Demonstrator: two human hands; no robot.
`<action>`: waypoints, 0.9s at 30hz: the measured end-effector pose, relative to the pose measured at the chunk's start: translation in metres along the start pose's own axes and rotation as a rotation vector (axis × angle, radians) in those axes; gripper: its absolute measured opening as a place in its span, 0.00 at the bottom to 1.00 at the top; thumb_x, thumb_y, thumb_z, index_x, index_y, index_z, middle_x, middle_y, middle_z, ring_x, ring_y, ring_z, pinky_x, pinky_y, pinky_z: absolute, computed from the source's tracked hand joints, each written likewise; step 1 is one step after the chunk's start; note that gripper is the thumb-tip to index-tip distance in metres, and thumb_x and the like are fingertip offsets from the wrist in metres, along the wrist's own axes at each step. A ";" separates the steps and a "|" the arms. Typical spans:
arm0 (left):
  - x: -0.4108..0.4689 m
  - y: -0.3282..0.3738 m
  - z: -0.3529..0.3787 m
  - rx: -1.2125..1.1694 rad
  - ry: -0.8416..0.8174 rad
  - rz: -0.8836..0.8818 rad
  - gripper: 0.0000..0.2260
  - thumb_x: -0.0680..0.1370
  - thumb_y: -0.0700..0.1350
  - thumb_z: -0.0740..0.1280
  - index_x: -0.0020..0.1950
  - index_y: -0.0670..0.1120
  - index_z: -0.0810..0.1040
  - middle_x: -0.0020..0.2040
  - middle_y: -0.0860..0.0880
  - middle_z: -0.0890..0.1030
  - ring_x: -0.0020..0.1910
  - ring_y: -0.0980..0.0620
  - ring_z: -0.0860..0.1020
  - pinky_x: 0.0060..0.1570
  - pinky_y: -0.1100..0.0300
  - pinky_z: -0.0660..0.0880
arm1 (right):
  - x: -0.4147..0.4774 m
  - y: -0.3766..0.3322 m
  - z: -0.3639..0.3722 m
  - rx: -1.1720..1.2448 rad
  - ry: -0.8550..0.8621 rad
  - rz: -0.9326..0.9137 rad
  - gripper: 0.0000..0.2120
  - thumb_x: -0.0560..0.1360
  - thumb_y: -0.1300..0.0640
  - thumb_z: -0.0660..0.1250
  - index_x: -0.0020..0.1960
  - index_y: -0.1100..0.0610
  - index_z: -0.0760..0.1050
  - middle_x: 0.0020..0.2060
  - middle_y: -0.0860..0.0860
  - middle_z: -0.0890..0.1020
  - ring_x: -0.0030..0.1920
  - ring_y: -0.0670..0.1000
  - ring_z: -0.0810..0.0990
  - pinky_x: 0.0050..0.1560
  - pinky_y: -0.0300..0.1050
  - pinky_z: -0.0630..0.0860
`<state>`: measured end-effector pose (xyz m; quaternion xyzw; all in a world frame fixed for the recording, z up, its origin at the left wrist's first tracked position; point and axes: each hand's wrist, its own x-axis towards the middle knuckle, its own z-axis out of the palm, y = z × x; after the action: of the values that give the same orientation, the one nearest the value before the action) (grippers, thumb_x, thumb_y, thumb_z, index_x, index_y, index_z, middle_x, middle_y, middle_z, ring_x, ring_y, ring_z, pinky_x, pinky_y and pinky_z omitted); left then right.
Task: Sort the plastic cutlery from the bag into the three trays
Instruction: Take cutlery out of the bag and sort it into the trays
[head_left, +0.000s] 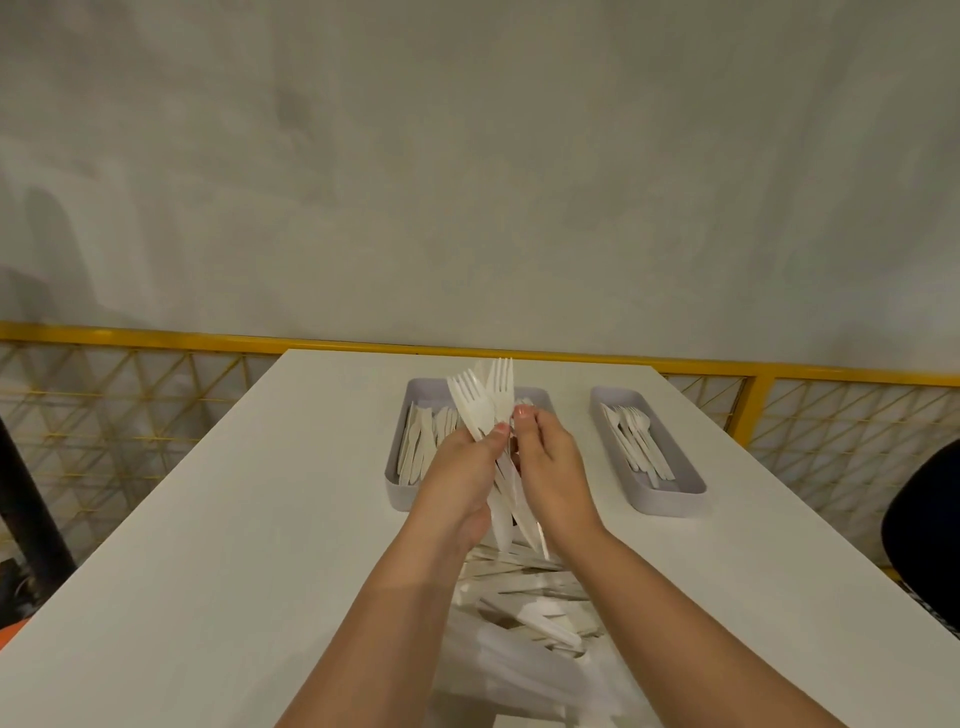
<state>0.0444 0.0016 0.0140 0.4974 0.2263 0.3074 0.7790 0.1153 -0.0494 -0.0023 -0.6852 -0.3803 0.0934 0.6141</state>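
Grey left tray (418, 387) holds cutlery (415, 452), right tray (675, 503) forks (636, 436); left hand (457, 467) and right hand (553, 467) grip a bundle (485, 400).

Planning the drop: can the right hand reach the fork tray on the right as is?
Probably yes. The fork tray lies open beside the right hand, only bare table between. That hand pinches a fork in the bundle the left hand grips.

The left hand (457, 480) and right hand (553, 467) are bare, as are both forearms (395, 629), which run uncovered down to the lower edge of the view. The nails (502, 428) that show are short, rounded and slightly glossy.
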 end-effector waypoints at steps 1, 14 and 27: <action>-0.001 0.000 0.000 -0.001 -0.006 0.000 0.10 0.81 0.40 0.60 0.57 0.41 0.78 0.48 0.43 0.83 0.45 0.48 0.82 0.41 0.59 0.78 | 0.000 -0.001 0.001 0.018 -0.008 -0.024 0.14 0.80 0.51 0.57 0.58 0.57 0.75 0.45 0.55 0.81 0.47 0.51 0.80 0.51 0.49 0.78; -0.002 -0.005 0.000 0.312 -0.001 0.078 0.10 0.81 0.47 0.59 0.57 0.49 0.79 0.52 0.47 0.83 0.52 0.48 0.81 0.53 0.50 0.79 | 0.002 -0.007 -0.004 0.153 -0.017 -0.054 0.07 0.79 0.58 0.61 0.52 0.52 0.78 0.47 0.55 0.83 0.50 0.53 0.82 0.54 0.54 0.79; -0.001 -0.004 -0.001 0.244 0.027 0.109 0.09 0.82 0.43 0.58 0.48 0.45 0.77 0.30 0.49 0.75 0.33 0.50 0.75 0.43 0.50 0.79 | 0.014 -0.017 -0.026 0.400 -0.089 0.250 0.11 0.81 0.54 0.55 0.52 0.60 0.71 0.35 0.55 0.76 0.29 0.50 0.76 0.32 0.46 0.75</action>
<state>0.0439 0.0001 0.0096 0.5960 0.2451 0.3261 0.6917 0.1339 -0.0609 0.0238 -0.5869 -0.2931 0.2724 0.7039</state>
